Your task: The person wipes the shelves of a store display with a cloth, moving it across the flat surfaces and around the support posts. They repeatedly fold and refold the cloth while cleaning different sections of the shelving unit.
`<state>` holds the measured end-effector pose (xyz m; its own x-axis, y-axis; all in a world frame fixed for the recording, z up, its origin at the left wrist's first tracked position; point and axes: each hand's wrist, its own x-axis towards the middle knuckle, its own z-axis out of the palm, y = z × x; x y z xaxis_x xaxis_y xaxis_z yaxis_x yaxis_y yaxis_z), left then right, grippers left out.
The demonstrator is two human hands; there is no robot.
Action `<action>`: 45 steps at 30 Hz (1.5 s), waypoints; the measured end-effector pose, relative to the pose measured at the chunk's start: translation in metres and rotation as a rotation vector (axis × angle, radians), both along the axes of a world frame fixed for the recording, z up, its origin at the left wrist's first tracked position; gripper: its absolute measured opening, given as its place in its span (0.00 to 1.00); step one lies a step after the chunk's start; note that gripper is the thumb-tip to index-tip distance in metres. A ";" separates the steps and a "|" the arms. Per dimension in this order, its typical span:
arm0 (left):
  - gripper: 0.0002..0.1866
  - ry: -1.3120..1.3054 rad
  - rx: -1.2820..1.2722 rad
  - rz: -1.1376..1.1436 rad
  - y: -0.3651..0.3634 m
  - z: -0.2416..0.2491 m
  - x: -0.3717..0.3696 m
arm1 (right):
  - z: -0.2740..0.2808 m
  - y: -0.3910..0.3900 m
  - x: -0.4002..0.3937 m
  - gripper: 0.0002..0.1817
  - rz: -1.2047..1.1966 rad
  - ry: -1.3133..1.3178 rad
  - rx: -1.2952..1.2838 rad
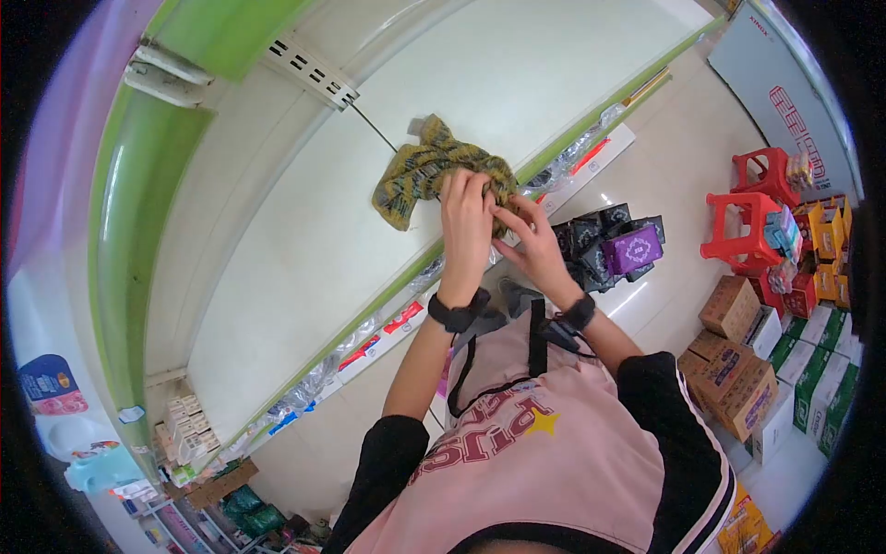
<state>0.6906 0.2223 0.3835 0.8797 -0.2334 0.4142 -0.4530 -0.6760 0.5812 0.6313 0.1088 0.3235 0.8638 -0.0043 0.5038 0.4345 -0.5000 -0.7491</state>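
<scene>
A crumpled yellow-green cloth (403,189) with dark stripes lies on the white shelf (314,212), bunched towards the green front edge. My left hand (468,217) presses down on its near end, fingers bent and closed on the fabric. Beside it, my right hand (535,242) pinches the cloth's right end near the shelf edge, thumb and fingers curled in. The fingertips of both hands are partly hidden in the folds. A black band circles each wrist.
Below the shelf edge, plastic-wrapped goods (314,383) line a lower level. Black boxes with a purple box (634,249) stand on the floor. Red stools (746,226), brown cartons (729,379) and green-white cartons (821,388) are at the right. A metal bracket (312,72) projects over the shelf.
</scene>
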 end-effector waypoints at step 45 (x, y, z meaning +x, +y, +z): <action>0.07 0.046 0.058 0.040 0.036 -0.002 0.020 | 0.000 0.011 0.022 0.25 0.057 -0.046 0.076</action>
